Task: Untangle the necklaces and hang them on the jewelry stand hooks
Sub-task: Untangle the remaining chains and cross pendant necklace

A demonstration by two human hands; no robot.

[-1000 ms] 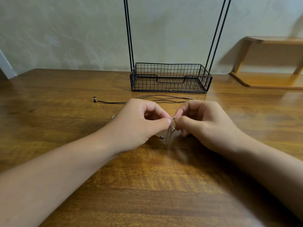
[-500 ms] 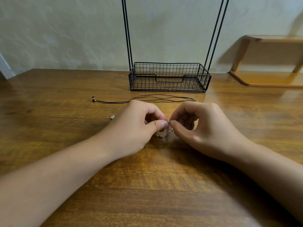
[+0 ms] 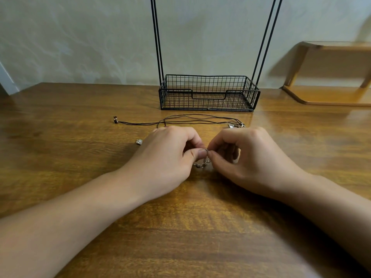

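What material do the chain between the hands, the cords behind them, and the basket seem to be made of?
Chain: probably metal, silvery and shiny, with small glinting links.
Cords: likely thin black string or leather, matte; cannot tell which.
Basket: black wire grid, seemingly painted metal, matte.

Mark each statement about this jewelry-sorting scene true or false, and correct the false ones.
1. Both hands pinch the silver chain. True: the left hand and right hand meet over it.
2. The black cord necklace hangs on the stand. False: it lies on the table.
3. The wire basket holds a necklace. False: nothing shows inside it.
4. A small silver charm lies left of the left hand. True.
5. The stand's rods rise out of view. True.
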